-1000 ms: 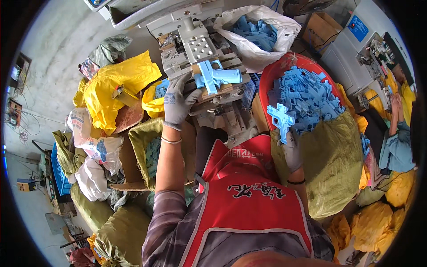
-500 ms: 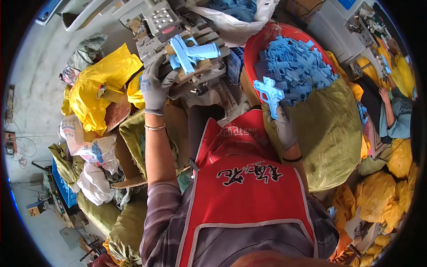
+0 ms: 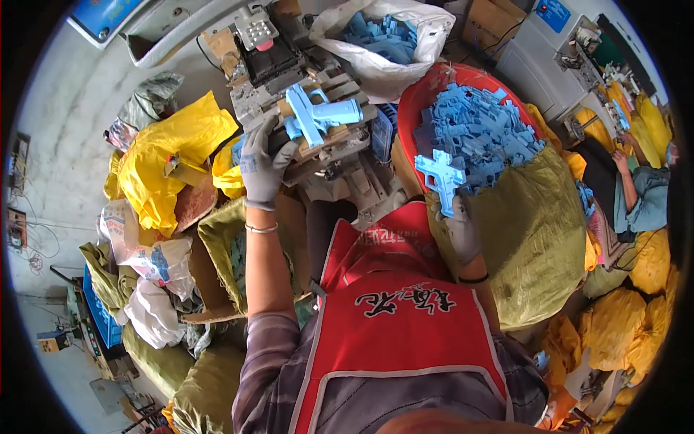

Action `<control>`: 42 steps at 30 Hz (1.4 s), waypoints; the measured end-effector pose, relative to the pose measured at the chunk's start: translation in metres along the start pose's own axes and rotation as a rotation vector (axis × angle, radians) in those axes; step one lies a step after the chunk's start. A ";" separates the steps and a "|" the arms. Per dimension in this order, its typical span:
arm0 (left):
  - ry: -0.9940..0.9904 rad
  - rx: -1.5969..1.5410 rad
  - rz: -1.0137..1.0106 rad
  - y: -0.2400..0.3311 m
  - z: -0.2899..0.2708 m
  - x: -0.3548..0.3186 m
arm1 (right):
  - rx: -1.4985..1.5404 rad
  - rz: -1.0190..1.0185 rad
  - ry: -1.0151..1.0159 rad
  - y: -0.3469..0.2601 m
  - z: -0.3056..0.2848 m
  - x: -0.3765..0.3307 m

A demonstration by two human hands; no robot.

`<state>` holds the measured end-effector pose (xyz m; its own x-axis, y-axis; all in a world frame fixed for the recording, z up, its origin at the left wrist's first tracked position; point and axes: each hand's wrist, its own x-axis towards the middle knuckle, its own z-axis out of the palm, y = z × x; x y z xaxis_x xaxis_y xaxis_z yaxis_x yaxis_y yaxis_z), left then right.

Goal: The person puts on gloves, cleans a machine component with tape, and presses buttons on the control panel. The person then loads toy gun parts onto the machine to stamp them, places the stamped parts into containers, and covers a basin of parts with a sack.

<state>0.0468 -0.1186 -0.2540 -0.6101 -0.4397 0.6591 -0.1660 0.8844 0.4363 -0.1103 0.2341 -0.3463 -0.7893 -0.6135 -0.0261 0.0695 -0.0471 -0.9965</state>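
Two blue toy pistol shells are in hand: one (image 3: 316, 116) rests on the grey press jig (image 3: 318, 137) at far centre, the gloved left hand (image 3: 262, 168) curled against its grip; the other (image 3: 442, 179) stands upright, pinched by the gloved right hand (image 3: 463, 233). One red basin (image 3: 426, 98) on the right holds a heap, too many to count.

toy gun shell (image 3: 442, 179): matt blue plastic | glove (image 3: 262, 166): grey knit cloth | press fixture (image 3: 318, 137): dull metal

floor: grey concrete (image 3: 79, 108) | yellow sacks (image 3: 170, 155) | daylight
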 end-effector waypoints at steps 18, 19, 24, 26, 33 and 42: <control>0.048 0.031 -0.030 0.007 -0.001 -0.001 | 0.034 0.018 0.005 -0.005 0.009 0.013; 0.047 0.031 -0.028 0.007 -0.001 -0.002 | 0.036 0.018 0.007 -0.006 0.010 0.012; 0.046 0.021 -0.037 0.006 -0.001 -0.002 | 0.080 0.040 -0.055 -0.002 0.009 0.010; 0.046 0.029 -0.041 0.006 -0.001 -0.003 | 0.080 0.033 -0.066 0.000 0.005 0.011; 0.044 0.048 -0.016 0.002 0.000 -0.003 | 0.158 0.005 -0.063 0.001 0.006 0.012; 0.060 0.025 -0.024 0.004 0.002 -0.003 | 0.016 0.044 -0.071 -0.003 0.005 0.013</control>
<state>0.0470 -0.1136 -0.2554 -0.5582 -0.4689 0.6845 -0.2000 0.8767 0.4375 -0.1176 0.2225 -0.3434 -0.7397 -0.6699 -0.0636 0.1133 -0.0308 -0.9931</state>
